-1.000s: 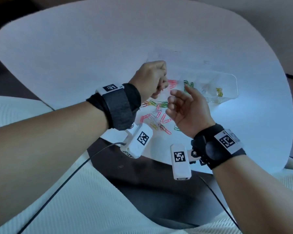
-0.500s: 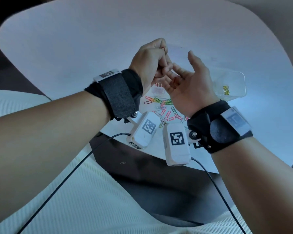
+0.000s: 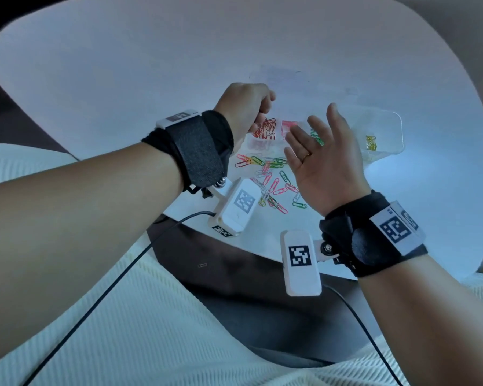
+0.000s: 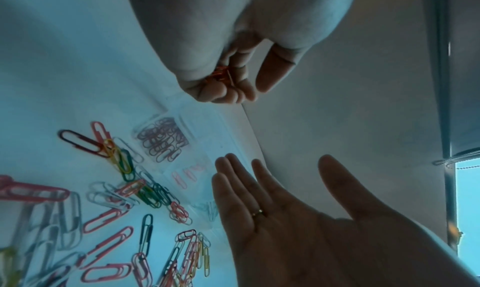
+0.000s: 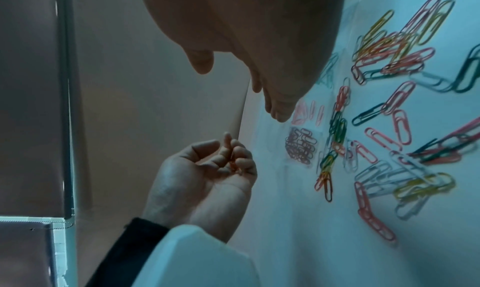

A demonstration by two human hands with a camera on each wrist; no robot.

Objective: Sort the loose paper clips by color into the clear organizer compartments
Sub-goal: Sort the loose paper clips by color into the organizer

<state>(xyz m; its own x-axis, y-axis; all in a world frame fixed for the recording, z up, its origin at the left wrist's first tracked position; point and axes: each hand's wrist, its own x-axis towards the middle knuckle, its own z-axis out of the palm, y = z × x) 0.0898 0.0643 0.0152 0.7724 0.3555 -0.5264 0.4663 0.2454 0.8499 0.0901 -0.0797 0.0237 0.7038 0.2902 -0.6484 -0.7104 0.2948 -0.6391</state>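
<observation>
The clear organizer [image 3: 388, 126] lies on the white table, its compartments holding red clips [image 3: 265, 129], pink clips [image 3: 288, 126], green clips [image 3: 317, 139] and yellow clips [image 3: 370, 142]. My left hand [image 3: 260, 112] hovers over the red compartment [image 4: 163, 143], fingers curled round a few red clips [image 4: 221, 76], also visible in the right wrist view [image 5: 233, 166]. My right hand [image 3: 313, 123] is held open just right of it, palm up and empty, with a ring on one finger. Loose mixed-colour clips [image 3: 271, 179] lie scattered in front of the organizer.
The table's [image 3: 179, 65] curved near edge runs just below the loose clips. Beneath it is a dark gap with one stray clip [image 3: 202, 265] on it, then my white-clad lap. Camera cables hang from both wrists.
Half a second ago my left fingers were picking in the right palm. The hands have since parted: the left went over the red compartment with red clips, and the right palm shows empty.
</observation>
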